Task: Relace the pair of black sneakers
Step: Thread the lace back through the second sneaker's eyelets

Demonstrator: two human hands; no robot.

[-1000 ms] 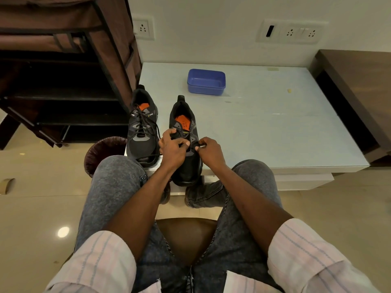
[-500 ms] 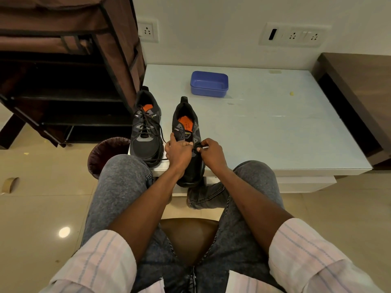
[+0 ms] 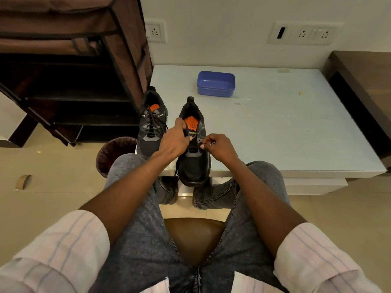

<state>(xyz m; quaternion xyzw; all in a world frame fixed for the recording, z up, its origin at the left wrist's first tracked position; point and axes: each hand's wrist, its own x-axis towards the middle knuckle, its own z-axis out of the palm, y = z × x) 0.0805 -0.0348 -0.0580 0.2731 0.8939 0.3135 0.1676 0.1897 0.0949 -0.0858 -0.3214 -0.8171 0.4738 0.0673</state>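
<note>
Two black sneakers with orange insoles stand at the near left edge of a pale glass table. The left sneaker is laced, its ends loose. The right sneaker points its toe over the table edge. My left hand grips the tongue and left eyelet side of the right sneaker. My right hand pinches a black lace end at the right eyelets. A lace strand hangs off the toe's left side.
A blue plastic box sits mid-table at the back. A dark fabric shoe rack stands left of the table, with a maroon bin below its corner. A dark wooden unit borders the right. My knees press against the table front.
My left hand has slid up the right sneaker toward the tongue, and my right hand has moved slightly right, drawing the lace outward. The camera has tilted a little.
</note>
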